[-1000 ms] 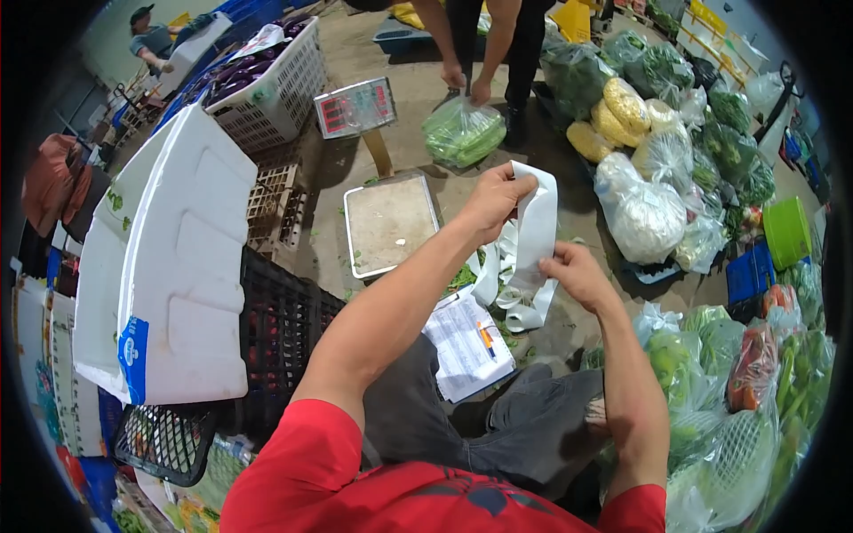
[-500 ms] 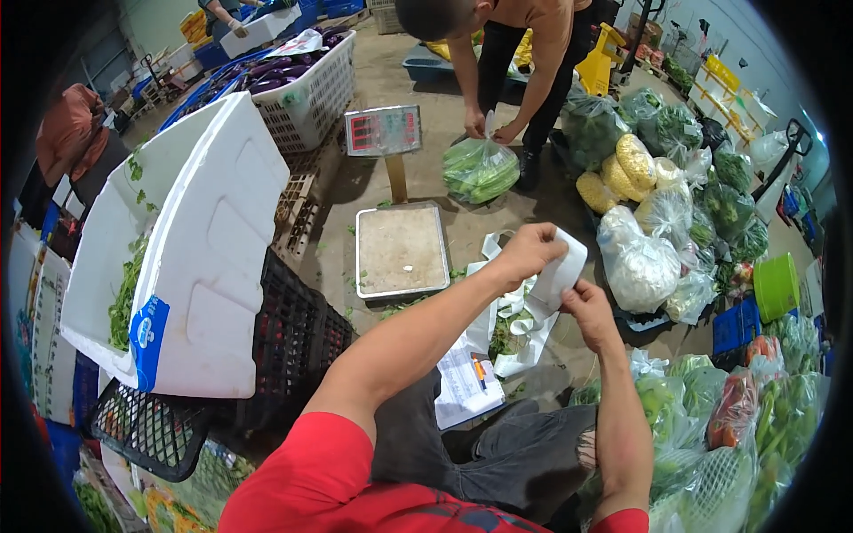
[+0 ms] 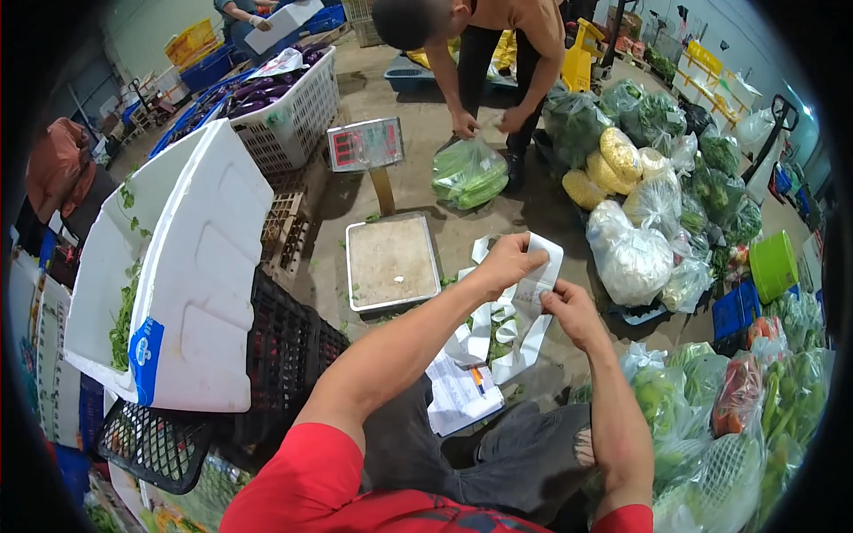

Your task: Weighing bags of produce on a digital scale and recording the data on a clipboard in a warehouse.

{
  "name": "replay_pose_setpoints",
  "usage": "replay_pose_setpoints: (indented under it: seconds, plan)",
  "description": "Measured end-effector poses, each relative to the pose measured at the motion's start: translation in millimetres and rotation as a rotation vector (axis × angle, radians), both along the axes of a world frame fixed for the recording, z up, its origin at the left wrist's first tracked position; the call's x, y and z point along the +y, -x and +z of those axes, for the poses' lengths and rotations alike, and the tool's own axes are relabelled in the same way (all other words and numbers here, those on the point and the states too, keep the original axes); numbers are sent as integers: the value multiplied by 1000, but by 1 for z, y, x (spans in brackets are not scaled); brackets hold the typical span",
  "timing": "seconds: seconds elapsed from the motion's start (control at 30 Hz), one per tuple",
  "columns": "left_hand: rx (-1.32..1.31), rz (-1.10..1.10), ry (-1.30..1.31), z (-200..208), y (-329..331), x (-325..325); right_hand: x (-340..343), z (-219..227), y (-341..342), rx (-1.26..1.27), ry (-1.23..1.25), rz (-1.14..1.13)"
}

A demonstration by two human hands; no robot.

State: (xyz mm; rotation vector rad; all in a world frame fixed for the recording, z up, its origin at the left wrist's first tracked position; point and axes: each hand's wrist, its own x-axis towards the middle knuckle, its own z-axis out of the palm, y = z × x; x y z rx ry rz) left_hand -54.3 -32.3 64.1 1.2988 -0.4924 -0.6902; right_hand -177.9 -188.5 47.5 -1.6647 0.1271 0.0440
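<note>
Pinching a white paper strip (image 3: 546, 252) between two bare hands, in front of the knees.

The left hand (image 3: 512, 265) nips the strip's upper part between thumb and fingers, while the right hand (image 3: 574, 313) looks to be pinching its right edge lower down (the fingertips behind the paper are hidden). The held stretch runs lengthwise away from the person, its far end leaning slightly right; below, it seems to join loose loops beside the clipboard (image 3: 464, 396), right of the platform scale (image 3: 391, 263). It should handle as light, limp and easily creased or torn, perhaps a little slick, with hardly any stiffness across a long span; the edges look the best place to take hold, thumb on one face and fingertips on the other, with the hanging length left slack.
</note>
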Motion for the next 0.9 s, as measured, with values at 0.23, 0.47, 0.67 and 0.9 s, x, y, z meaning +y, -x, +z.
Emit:
replay_pose_setpoints:
  seconds: [0.23, 0.47, 0.67, 0.9]
  plan:
    - [155, 56, 128, -5, -6, -10, -5, 1, 1, -16, 43, 5]
    - [-51, -61, -2, 5, 11, -7, -8, 7, 6, -51, 51, -83]
    - [8, 90, 149, 13, 0, -9, -2, 7, 5, -55, 159, 40]
    - [-32, -188, -53, 10, 7, 0, -4, 16, 6, -33, 189, -150]
